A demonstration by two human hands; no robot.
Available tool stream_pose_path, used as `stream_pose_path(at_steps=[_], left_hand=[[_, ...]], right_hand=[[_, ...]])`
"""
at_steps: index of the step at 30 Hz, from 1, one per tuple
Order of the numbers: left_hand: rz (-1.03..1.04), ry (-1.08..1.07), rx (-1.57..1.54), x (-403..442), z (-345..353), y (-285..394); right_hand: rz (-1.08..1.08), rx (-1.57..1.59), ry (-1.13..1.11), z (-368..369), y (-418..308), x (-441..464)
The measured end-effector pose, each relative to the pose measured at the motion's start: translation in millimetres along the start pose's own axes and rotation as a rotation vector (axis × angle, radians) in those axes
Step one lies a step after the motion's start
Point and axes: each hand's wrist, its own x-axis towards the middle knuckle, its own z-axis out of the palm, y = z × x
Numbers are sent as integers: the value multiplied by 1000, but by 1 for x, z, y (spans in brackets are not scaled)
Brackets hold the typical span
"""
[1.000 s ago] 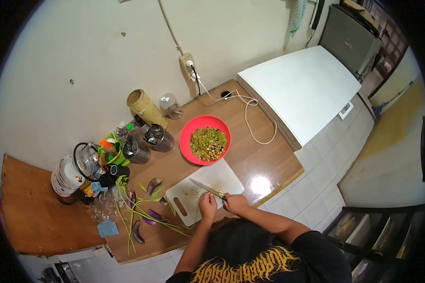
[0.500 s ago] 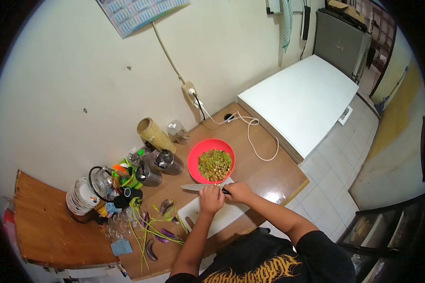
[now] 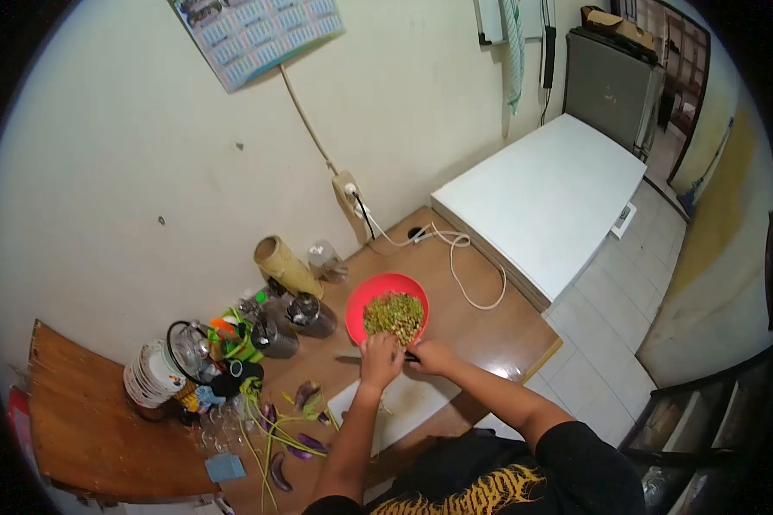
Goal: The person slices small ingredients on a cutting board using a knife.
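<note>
The right hand [image 3: 433, 357] is gripping a knife [image 3: 349, 359] by its handle [image 3: 413, 356], the blade pointing left past the left hand [image 3: 381, 360]. The left hand is bending its fingers at the near rim of a red bowl [image 3: 353, 319]; I cannot tell whether it is holding anything. Chopped vegetables [image 3: 393, 312] are lying inside the bowl, which is standing on the wooden table [image 3: 455, 296] just beyond a white cutting board [image 3: 421, 403].
</note>
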Motion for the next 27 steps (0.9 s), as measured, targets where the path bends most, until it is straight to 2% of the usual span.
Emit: stream_pose_path(at_steps=[2,4,6,8,10,11,12,14,16,18,20,25,27], left_hand=[[-41,232,-71,-11,-4,6],[-163,247,-63,-40,-7,21],[-272,474,-178,-73,1,30],[-315,474,-206,-108,16,34],[-546,339,-451,-136,39,38],[-594,225,-467,-147,52,35],[-617,237,-471,-152,61,32],[-533,74,-496,-156,74,27],[-578,16,-578,-152,90,17],[-472,-156,-471,-146,97,13],[-472,-178,-440,-140,101,14],[-462,-160,-350,-141,106,18],[-567,-162,-383,-143,106,23]], right_hand=[[4,84,81,0,2,-19],[95,92,2,-1,-2,-53],[218,177,-30,4,7,-94],[282,178,-121,11,13,-142],[398,276,-34,14,16,-184],[386,267,-61,15,20,-198],[420,300,-90,15,22,-210],[455,328,-132,21,26,-223],[527,316,-141,39,41,-226],[500,345,-97,48,49,-216],[671,494,-278,44,49,-188],[629,449,-317,47,46,-156],[556,427,-284,57,46,-159]])
